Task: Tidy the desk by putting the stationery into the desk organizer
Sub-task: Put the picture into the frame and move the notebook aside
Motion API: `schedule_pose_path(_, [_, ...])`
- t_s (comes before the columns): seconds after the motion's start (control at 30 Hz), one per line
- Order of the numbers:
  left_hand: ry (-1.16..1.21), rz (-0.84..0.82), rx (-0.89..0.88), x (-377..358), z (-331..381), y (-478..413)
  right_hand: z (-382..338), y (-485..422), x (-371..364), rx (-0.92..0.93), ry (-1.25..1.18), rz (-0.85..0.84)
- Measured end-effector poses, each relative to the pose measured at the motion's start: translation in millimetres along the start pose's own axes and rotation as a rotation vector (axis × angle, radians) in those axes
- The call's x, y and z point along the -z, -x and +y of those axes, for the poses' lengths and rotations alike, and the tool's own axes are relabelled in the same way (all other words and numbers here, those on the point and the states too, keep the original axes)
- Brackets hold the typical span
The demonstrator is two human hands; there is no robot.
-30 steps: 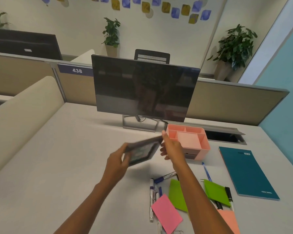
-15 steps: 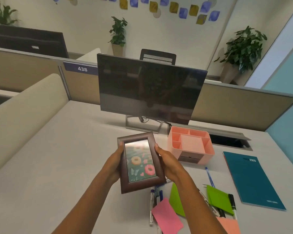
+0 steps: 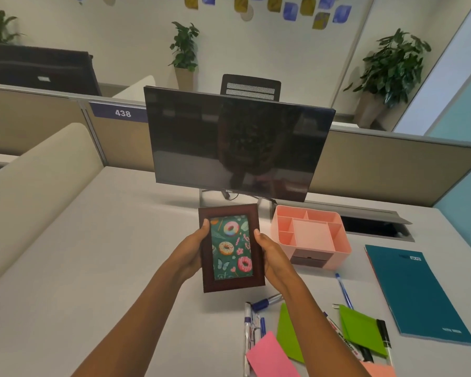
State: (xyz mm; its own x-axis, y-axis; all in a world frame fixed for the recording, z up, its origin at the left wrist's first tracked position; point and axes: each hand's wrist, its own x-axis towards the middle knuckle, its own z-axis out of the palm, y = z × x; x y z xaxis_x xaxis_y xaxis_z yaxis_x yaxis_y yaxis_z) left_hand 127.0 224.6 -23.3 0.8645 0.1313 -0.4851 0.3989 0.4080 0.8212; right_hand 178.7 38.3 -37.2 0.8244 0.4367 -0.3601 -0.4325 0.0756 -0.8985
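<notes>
The frame (image 3: 230, 247) has swung from edge-on to facing us, glossy doughnut print in dark rectangular wood, left hand (image 3: 193, 250) and right hand (image 3: 272, 257) each gripping a long side.

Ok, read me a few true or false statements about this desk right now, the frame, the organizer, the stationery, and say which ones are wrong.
1. The left hand and the right hand grip the picture frame by its two long sides. True.
2. The pink desk organizer holds several pens. False: its compartments look empty.
3. The pens and sticky notes lie loose on the desk, nearer the person than the organizer. True.
4. The monitor shows an open document. False: its screen is dark.
5. The teal notebook stands upright inside the organizer. False: it lies flat on the desk, to the organizer's right.
</notes>
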Motion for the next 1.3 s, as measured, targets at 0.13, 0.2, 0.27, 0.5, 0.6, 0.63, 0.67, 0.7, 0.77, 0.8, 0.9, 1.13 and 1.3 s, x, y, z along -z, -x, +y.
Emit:
schedule_pose_path(0.13, [-0.035,0.015,-0.007,2.7,9.1,-27.6,-1.9,-19.8,-2.0,0.022,-0.029,0.020])
schedule_pose_path(0.2, [-0.052,0.026,-0.016,5.2,12.3,-40.1,-1.8,-31.1,-2.9,0.018,-0.041,0.036])
schedule_pose_path(0.27, [-0.062,0.023,-0.034,7.4,16.3,-49.0,-1.7,-41.3,-5.0,0.020,-0.047,0.054])
schedule_pose_path(0.5, [-0.093,0.034,-0.063,15.3,20.0,-76.6,2.9,-67.2,-11.8,0.042,-0.088,0.112])
schedule_pose_path(0.6, [-0.125,0.069,-0.088,17.1,17.6,-85.8,5.2,-75.4,-12.4,0.044,-0.112,0.135])
schedule_pose_path(0.63, [-0.129,0.075,-0.099,16.8,17.2,-87.8,6.1,-77.6,-12.5,0.041,-0.124,0.143])
schedule_pose_path(0.67, [-0.131,0.078,-0.108,16.9,16.4,-90.1,6.8,-79.5,-12.5,0.035,-0.142,0.147])
schedule_pose_path(0.7, [-0.133,0.078,-0.114,16.8,15.6,-91.3,7.6,-80.8,-12.1,0.026,-0.161,0.151])
schedule_pose_path(0.77, [-0.147,0.071,-0.130,16.9,13.8,-93.2,10.1,-83.8,-11.2,0.008,-0.191,0.160])
schedule_pose_path(0.8, [-0.154,0.066,-0.138,17.5,12.3,-94.2,11.7,-85.3,-10.8,0.006,-0.196,0.165])
schedule_pose_path(0.9, [-0.146,0.068,-0.146,19.3,7.4,-95.4,14.8,-88.2,-11.6,0.007,-0.196,0.171])
schedule_pose_path(1.13, [-0.117,0.087,-0.159,22.2,-0.6,-95.4,21.3,-93.2,-13.0,0.028,-0.163,0.183])
schedule_pose_path(1.3, [-0.117,0.088,-0.155,24.2,-3.0,-95.1,25.5,-94.4,-13.8,0.031,-0.132,0.188])
